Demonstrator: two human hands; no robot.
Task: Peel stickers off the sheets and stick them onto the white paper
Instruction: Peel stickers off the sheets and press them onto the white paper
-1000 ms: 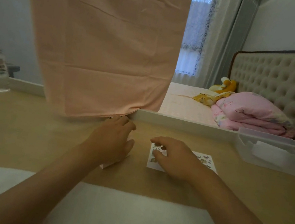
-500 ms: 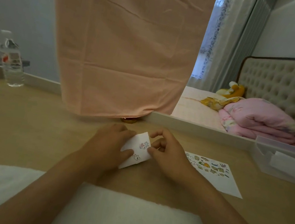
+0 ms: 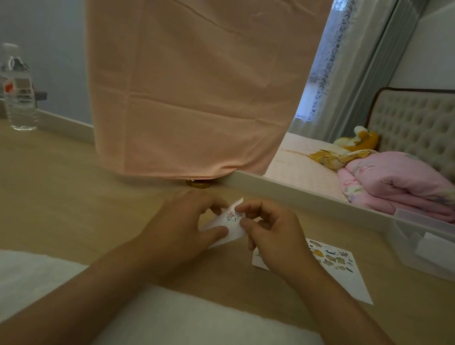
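My left hand [image 3: 184,228] holds a small white sticker sheet [image 3: 230,224] tilted up off the wooden table, thumb on its front. My right hand [image 3: 270,239] pinches the sheet's upper right edge next to a small pink sticker, fingers curled. A second sheet with several animal stickers [image 3: 333,265] lies flat on the table just right of my right hand, partly covered by it. The large white paper [image 3: 191,336] lies at the near edge under my forearms.
A peach cloth [image 3: 194,75] hangs over the table's far side. A water bottle [image 3: 18,93] stands far left. A clear plastic box [image 3: 446,250] sits at the right. Behind the table's rim is a bed with a pink quilt [image 3: 400,184].
My left hand lifted the small sheet off the table. My right hand left the flat sheet and came to pinch the lifted one. The view has shifted right and closer.
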